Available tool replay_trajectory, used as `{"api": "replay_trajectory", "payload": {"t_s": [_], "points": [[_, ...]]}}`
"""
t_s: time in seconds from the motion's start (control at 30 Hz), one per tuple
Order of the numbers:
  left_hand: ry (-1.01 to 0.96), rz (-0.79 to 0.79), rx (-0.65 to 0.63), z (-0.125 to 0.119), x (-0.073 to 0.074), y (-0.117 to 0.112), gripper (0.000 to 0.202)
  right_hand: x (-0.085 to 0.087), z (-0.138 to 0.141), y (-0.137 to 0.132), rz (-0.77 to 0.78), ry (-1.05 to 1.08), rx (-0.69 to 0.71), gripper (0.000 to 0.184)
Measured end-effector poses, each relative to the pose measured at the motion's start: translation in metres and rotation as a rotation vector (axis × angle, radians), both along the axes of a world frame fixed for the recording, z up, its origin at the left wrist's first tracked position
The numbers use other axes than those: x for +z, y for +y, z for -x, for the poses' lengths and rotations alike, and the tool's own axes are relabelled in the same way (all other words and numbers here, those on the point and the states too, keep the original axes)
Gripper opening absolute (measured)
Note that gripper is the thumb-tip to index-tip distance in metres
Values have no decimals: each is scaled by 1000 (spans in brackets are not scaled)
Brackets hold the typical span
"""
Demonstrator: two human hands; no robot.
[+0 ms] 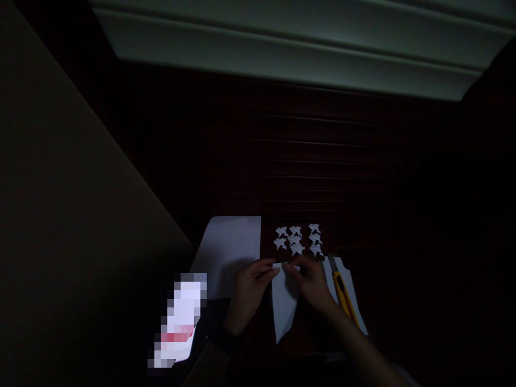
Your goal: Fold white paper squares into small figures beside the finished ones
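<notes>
My left hand (250,287) and my right hand (310,282) both pinch the top edge of a small white paper piece (284,303) that tapers to a point toward me. The fingertips of both hands meet near the paper's upper fold. Just beyond the hands lie several small folded white paper shapes (297,239) in rows on the dark table. A larger white sheet (229,247) lies to the left of my left hand.
A yellow utility knife (343,293) rests on a strip of white paper (355,301) right of my right hand. A blurred bright object (179,320) sits at the lower left. A tan slanted panel (60,215) fills the left; the room is very dark.
</notes>
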State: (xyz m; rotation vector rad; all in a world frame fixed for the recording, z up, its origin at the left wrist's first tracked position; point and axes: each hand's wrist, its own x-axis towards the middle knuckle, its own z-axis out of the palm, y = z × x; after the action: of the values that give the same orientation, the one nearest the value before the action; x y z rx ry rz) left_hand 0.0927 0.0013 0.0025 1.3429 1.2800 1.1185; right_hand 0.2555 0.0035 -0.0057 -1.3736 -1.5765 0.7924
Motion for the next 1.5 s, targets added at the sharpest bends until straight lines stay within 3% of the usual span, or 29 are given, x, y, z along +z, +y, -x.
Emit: {"api": "replay_trajectory", "payload": {"t_s": [0.2, 0.33, 0.53, 0.7, 0.9, 1.23, 1.5], "points": [[12, 7, -9, 0, 3, 0, 32, 3, -3, 2, 47, 48, 69, 24], [21, 27, -7, 1, 5, 0, 32, 9, -14, 5, 142, 35, 231, 26], [17, 26, -38, 0, 4, -1, 27, 12, -38, 9, 464, 26, 481, 30], [17, 13, -43, -7, -4, -4, 22, 10, -41, 7, 703, 21, 684, 31], [41, -12, -24, -13, -8, -5, 20, 4, -34, 7, 822, 88, 664, 31], [-10, 4, -41, -11, -9, -4, 21, 8, -37, 8, 728, 18, 648, 34], [13, -36, -52, -10, 3, -4, 21, 6, -38, 10, 700, 87, 598, 37]]}}
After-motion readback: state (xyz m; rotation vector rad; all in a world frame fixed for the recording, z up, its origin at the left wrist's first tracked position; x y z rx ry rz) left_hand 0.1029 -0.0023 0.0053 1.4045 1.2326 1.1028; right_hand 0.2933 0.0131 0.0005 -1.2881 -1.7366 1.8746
